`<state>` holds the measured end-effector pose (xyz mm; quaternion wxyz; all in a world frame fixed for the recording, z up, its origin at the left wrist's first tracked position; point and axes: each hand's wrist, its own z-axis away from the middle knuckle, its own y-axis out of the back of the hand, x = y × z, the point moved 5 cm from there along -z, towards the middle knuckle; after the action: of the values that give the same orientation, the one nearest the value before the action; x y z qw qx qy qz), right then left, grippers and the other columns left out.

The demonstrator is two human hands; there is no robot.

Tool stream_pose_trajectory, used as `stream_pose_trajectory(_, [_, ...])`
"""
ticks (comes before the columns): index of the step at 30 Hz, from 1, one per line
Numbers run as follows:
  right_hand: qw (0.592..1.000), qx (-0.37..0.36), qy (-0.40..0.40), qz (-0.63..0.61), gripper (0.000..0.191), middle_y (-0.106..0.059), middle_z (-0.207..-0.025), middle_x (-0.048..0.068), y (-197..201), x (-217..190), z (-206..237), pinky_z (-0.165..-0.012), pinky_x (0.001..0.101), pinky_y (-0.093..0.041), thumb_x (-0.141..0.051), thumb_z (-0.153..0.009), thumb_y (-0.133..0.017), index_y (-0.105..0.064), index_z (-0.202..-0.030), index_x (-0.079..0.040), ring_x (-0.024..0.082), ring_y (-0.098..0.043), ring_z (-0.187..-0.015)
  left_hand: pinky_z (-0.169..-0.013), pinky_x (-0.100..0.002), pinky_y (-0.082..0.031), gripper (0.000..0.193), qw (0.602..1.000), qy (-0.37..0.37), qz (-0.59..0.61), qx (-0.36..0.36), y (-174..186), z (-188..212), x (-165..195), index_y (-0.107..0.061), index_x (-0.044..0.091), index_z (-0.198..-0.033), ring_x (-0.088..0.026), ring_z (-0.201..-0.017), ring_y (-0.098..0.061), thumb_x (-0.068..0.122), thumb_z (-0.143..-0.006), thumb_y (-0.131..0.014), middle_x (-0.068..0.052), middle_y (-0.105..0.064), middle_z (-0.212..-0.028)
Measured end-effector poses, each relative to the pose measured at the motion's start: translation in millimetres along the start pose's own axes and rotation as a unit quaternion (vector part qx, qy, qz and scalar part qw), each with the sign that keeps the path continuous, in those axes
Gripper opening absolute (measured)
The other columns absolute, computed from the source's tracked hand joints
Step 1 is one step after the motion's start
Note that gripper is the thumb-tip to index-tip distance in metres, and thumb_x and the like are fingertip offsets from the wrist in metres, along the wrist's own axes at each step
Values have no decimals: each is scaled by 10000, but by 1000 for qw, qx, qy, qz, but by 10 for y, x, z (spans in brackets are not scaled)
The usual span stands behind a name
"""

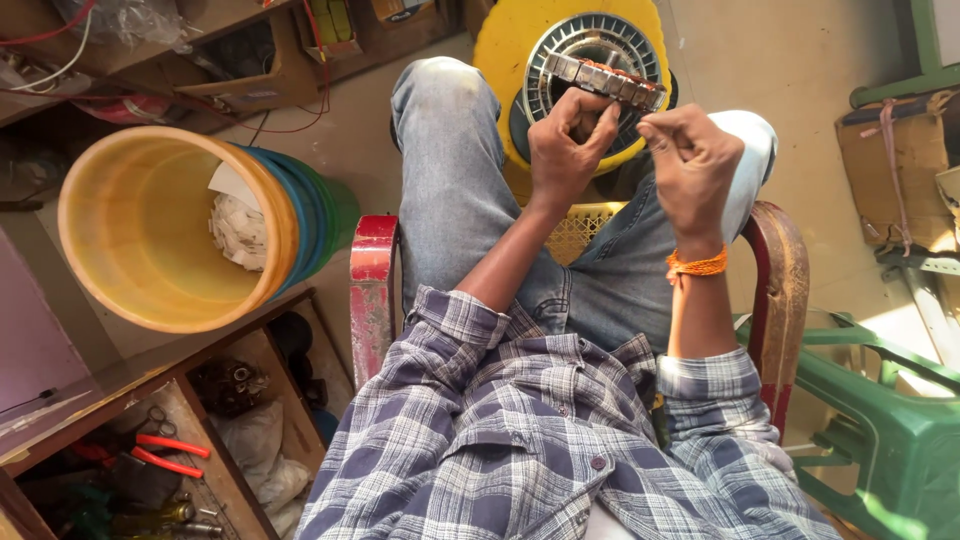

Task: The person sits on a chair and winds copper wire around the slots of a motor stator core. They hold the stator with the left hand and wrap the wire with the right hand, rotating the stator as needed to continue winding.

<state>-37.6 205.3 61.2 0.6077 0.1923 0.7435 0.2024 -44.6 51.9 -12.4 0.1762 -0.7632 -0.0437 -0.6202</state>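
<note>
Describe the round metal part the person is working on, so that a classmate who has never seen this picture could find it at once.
Start at the seated person's knees, where a yellow disc rests. In front of it stands the round metal part, a ring of silvery slotted plates, with the left hand and right hand at its lower edge. Unlike the plain plastic buckets nearby, it is ribbed metal.

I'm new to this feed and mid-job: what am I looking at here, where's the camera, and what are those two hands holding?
One picture, from a camera on the person's head, looking down at their lap. They sit in a red-armed chair. Both bare hands work on a round metal motor core with copper windings, resting over a yellow disc. The left hand grips its near edge; the right hand, orange thread at the wrist, is pinched shut beside it; what it pinches is too small to see. A stack of plastic buckets lies at the left.
</note>
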Motion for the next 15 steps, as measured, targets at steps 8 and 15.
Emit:
stream_pose_trajectory(8, [994,-15,13,-104,23,-728,-937,21,-158,6,139,-755,187,-503,28,-1058,-717,-710,-1064,50,29,-638,-857,-645,-321,-519,215,934,-279,-216,-53,31,57,399,-719,61,-1129,-170,-694,-689,73,-914,-724,-60,-758,-916])
stream_pose_trajectory(15, [998,8,54,5,58,-716,-910,39,62,-296,33,-696,208,-465,5,-1019,-798,-750,-1022,37,37,-590,-770,-623,-247,-529,117,985,-156,-74,12,71,7,177,-716,101,-1063,-74,-700,-691,145,-965,-762,-25,-743,-893])
